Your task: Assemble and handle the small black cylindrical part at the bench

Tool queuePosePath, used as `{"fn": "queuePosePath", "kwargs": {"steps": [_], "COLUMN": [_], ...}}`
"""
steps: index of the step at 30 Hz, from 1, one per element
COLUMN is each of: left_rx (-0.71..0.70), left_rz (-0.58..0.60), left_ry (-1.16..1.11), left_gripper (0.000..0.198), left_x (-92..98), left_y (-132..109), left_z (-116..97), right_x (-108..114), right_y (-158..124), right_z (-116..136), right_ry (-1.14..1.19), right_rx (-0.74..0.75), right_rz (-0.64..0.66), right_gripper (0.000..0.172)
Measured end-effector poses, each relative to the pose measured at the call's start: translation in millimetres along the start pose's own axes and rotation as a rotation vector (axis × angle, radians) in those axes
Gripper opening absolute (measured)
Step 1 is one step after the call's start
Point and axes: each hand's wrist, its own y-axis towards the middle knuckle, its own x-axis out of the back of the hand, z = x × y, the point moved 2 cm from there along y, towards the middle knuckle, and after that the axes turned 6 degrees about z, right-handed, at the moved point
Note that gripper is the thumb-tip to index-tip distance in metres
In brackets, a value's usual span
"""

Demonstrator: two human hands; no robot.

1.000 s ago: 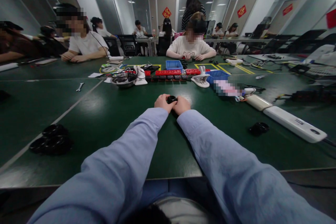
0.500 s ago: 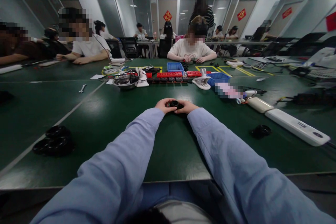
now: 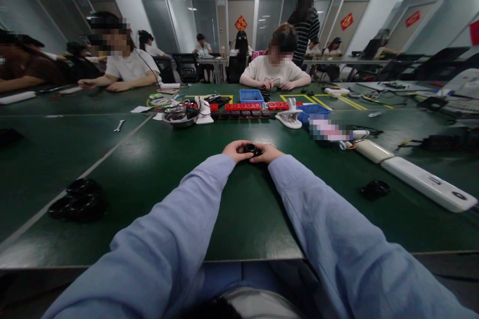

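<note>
Both my hands meet around a small black ring-shaped part (image 3: 250, 148) over the middle of the green table (image 3: 247, 229). My left hand (image 3: 237, 150) is closed on its left side, thumb toward me. From the right, my right hand (image 3: 268, 153) grips the same part with its fingers curled. The part's round opening faces up; its lower portion is hidden by the fingers. A pile of similar glossy black parts (image 3: 80, 200) lies at the left. One more black part (image 3: 376, 189) sits alone on the right.
Ahead stand a red power strip (image 3: 245, 106), a metal bowl (image 3: 181, 118), a white clamp stand (image 3: 289, 115) and blue bins (image 3: 251, 95). A small wrench (image 3: 119, 125) lies left. A long white device (image 3: 428, 183) lies right. Several people sit across the table.
My hands stay around the black part in nearly the same pose. The view shifts slightly, and a standing person in the background has moved right.
</note>
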Motion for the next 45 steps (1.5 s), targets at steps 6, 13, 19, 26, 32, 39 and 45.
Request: {"fn": "queuePosePath", "kwargs": {"steps": [6,13,19,26,32,39,45], "left_rx": [0.009,0.091,0.186,0.094,-0.01,-0.012,-0.024], "left_rz": [-0.01,-0.174,-0.354,-0.277,-0.032,-0.032,-0.028], "left_ry": [-0.014,0.076,0.214,0.132,0.006,0.018,0.012], "left_gripper": [0.047,0.048,0.045,0.045,0.045,0.047,0.047], "left_x": [-0.1,-2.9,-10.8,-10.4,-4.0,-4.3,-4.2], "left_y": [0.4,0.7,0.0,0.9,2.3,3.2,3.4], "left_z": [1.3,0.9,-5.5,1.3,3.7,5.4,6.8], "right_x": [-1.1,-8.3,-23.3,-16.1,2.4,2.9,4.8], "right_y": [0.7,1.2,-3.2,-3.6,-3.4,-2.2,-1.0], "right_z": [-1.4,5.6,18.0,14.5,1.8,-1.4,-5.7], "right_ry": [-0.017,-0.318,-0.525,-0.386,-0.046,-0.001,-0.029], "right_rx": [-0.01,-0.137,-0.36,-0.134,0.0,-0.004,0.055], "right_rz": [-0.014,-0.224,-0.494,-0.369,0.023,0.011,0.015], "right_gripper": [0.047,0.044,0.034,0.056,0.045,0.042,0.043]}}
